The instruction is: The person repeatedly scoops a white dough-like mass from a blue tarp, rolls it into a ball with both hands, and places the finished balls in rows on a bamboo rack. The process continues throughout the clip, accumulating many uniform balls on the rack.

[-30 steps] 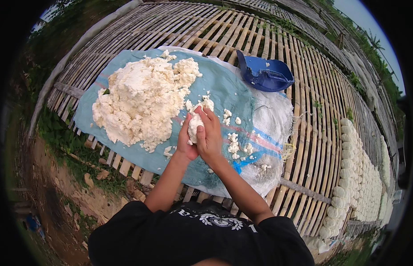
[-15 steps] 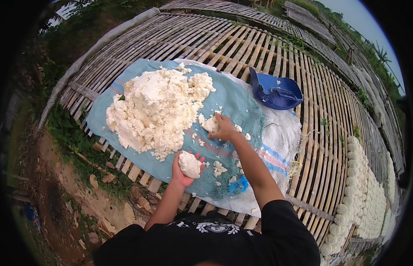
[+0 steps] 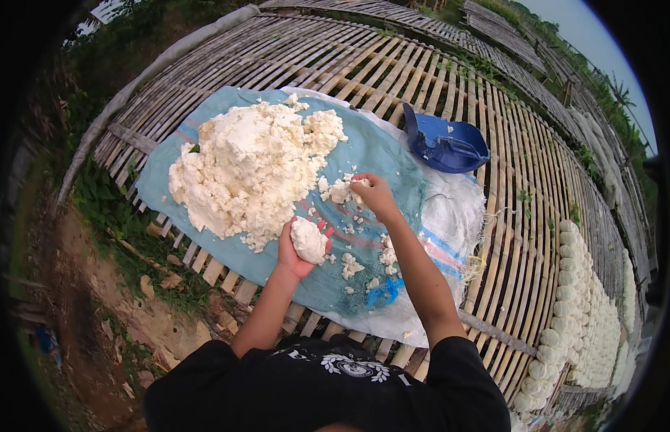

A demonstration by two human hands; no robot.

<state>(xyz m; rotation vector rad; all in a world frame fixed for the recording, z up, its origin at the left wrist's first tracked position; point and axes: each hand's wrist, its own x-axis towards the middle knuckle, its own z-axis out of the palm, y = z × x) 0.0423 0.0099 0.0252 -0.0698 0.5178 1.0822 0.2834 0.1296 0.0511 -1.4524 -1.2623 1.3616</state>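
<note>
My left hand (image 3: 290, 261) is cupped palm up around a smooth, rounded lump of white dough (image 3: 309, 240), close to the lower right side of a big crumbly heap of white dough (image 3: 248, 165). Farther out and to the right, my right hand (image 3: 376, 196) has its fingers curled at loose white dough crumbs (image 3: 338, 191), pinching some of them; its fingertips are partly hidden by the crumbs. Heap and crumbs lie on a teal woven sack (image 3: 277, 279). Smaller scraps of dough (image 3: 351, 266) are scattered between my forearms.
A blue cut-open plastic scoop (image 3: 450, 144) rests right of the sack, partly over a white sack (image 3: 453, 205). Blue plastic netting (image 3: 384, 292) lies by my right forearm. Beneath is a slatted bamboo platform (image 3: 518, 237); rows of round white pieces (image 3: 558, 338) stand at lower right.
My right hand has shifted slightly up and to the right, and the clump by its fingers now looks more broken up. The left hand still holds its lump, tilted a little differently.
</note>
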